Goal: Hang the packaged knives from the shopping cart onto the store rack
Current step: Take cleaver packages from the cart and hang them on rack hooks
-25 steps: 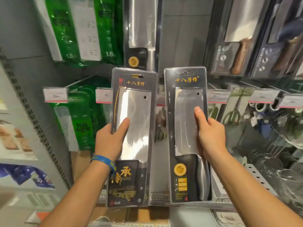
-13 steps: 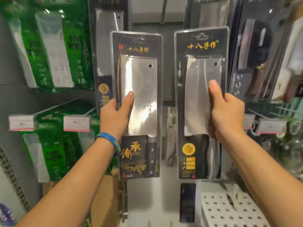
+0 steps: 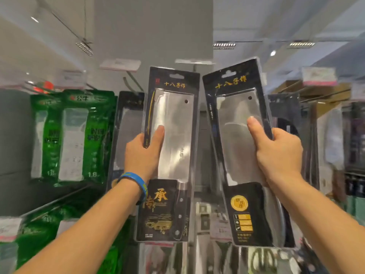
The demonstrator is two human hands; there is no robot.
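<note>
Both arms are stretched up and forward from the 6 o'clock edge of my feed, elbows nearly straight, each holding one cleaver pack up in front of the rack. The left hand (image 3: 142,153), with a blue rubber wristband (image 3: 136,182) on it, pinches the left knife pack (image 3: 173,119) by its 9 o'clock edge: thumb flat across the clear front, the other fingers wrapped behind where I can't see them. That pack sits dead centre, close to upright, its top leaning a hair toward 1 o'clock. The right hand (image 3: 276,153) has the same clamp on the right knife pack (image 3: 233,125), gripping its 3 o'clock edge with the thumb pressed up the front, and this pack leans its top toward 11 o'clock. Both are glossy clear blister shells over black card with gold lettering, with a broad rectangular steel blade inside, a small hole near the top corner and a hang slot in the header. The left one shows a black riveted handle, the right a round gold sticker. The two packs are near each other but not touching. A bare wire hook (image 3: 132,82) pokes out at 11 o'clock from the left pack, and neither slot is on a hook. Shiny green packets (image 3: 73,135) hang at 9 o'clock, and another knife pack (image 3: 128,125) hangs just behind my left hand.
</note>
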